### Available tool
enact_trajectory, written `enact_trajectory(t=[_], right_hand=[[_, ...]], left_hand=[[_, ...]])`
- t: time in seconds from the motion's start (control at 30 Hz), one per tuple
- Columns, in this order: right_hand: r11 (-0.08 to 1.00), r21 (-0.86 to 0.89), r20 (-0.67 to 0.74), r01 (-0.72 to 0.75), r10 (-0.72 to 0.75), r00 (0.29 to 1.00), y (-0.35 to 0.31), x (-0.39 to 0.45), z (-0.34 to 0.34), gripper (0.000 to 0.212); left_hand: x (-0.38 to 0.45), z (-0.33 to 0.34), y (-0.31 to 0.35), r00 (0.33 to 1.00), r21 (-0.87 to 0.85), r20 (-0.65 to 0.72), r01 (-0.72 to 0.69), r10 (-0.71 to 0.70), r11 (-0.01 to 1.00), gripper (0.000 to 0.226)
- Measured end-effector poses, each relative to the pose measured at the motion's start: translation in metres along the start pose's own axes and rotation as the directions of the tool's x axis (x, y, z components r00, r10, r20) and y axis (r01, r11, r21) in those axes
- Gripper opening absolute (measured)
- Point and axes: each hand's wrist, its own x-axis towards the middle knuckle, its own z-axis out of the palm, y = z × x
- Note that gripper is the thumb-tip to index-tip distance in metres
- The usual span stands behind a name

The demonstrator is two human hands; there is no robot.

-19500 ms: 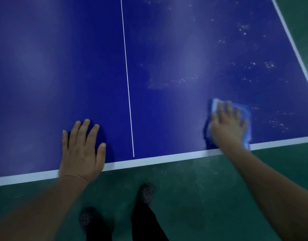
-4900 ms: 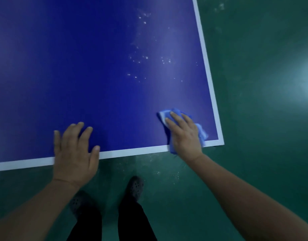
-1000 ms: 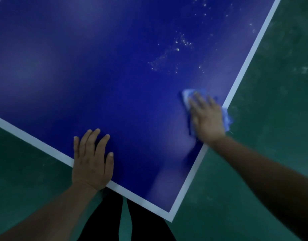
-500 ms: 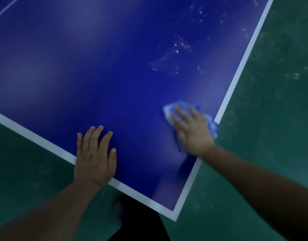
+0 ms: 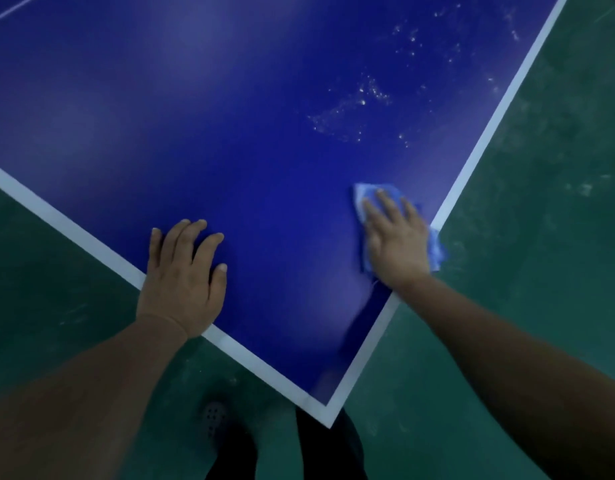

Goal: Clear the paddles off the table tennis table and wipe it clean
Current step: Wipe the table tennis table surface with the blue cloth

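The blue table tennis table [image 5: 250,140] fills the upper part of the view, its white-edged corner pointing down toward me. My right hand [image 5: 396,240] lies flat with straight fingers on a blue cloth [image 5: 366,192], pressing it onto the table close to the right edge. My left hand [image 5: 183,275] rests flat on the table by the left edge, fingers spread. White specks and smears [image 5: 354,112] lie on the surface beyond the cloth. No paddles are in view.
Green floor [image 5: 541,237] surrounds the table on both sides. My dark trouser legs and a perforated shoe [image 5: 214,415] show below the table corner [image 5: 328,415]. A thin white line crosses the table's far left top.
Over the last second my right hand slid the cloth back and forth along the table's right edge. My left hand stayed flat in place. The view shifted slightly.
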Motion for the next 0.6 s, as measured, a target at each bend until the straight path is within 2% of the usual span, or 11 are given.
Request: enact_trajectory(t=[0.1, 0.17, 0.2, 0.23, 0.27, 0.3, 0.37, 0.43, 0.47, 0.53, 0.6], right_hand=[[0.931, 0.119, 0.000, -0.346, 0.348, 0.937, 0.019, 0.027, -0.013, 0.049], [0.915, 0.132, 0.016, -0.382, 0.383, 0.923, -0.006, 0.036, -0.015, 0.051], [0.952, 0.101, 0.016, -0.288, 0.288, 0.957, -0.019, 0.036, -0.013, 0.053], [0.991, 0.072, 0.009, -0.110, 0.109, 0.994, -0.031, 0.031, -0.011, 0.055], [0.994, 0.058, 0.039, 0.097, -0.100, 0.994, -0.040, 0.022, -0.008, 0.055], [0.953, 0.039, 0.091, 0.301, -0.304, 0.948, -0.034, 0.019, -0.007, 0.053], [0.868, 0.031, 0.180, 0.496, -0.493, 0.851, 0.009, 0.043, -0.008, 0.050], [0.922, -0.029, 0.125, 0.386, -0.380, 0.916, 0.062, 0.082, -0.012, 0.054], [0.974, -0.025, 0.099, 0.226, -0.223, 0.970, 0.082, 0.097, -0.018, 0.053], [0.995, 0.060, 0.095, -0.086, 0.080, 0.992, 0.099, 0.106, -0.025, 0.050], [0.989, 0.068, 0.060, -0.132, 0.128, 0.990, 0.079, 0.093, -0.028, 0.052]], left_hand=[[-0.001, 0.001, 0.000, 1.000, 0.005, 0.019, 0.001, -0.001, 1.000, 0.054], [0.000, 0.001, 0.000, 0.999, 0.025, 0.038, 0.023, -0.024, 0.999, 0.056], [0.001, 0.000, 0.003, 0.998, 0.041, 0.044, 0.036, -0.038, 0.998, 0.058], [0.001, 0.000, 0.004, 0.997, 0.068, 0.057, 0.045, -0.049, 0.997, 0.060], [-0.002, 0.000, 0.002, 0.996, 0.101, 0.070, 0.049, -0.056, 0.994, 0.062], [-0.002, 0.000, 0.005, 0.994, 0.133, 0.067, 0.072, -0.081, 0.989, 0.063], [0.000, -0.001, 0.018, 0.991, 0.142, 0.027, 0.127, -0.132, 0.982, 0.065], [0.007, 0.001, 0.045, 0.984, 0.091, -0.009, 0.175, -0.175, 0.980, 0.064], [0.012, 0.003, 0.061, 0.979, 0.058, -0.030, 0.204, -0.202, 0.977, 0.064], [0.026, 0.011, 0.088, 0.960, -0.001, -0.059, 0.274, -0.273, 0.962, 0.064], [0.037, 0.018, 0.104, 0.934, -0.029, -0.057, 0.353, -0.354, 0.935, 0.066]])
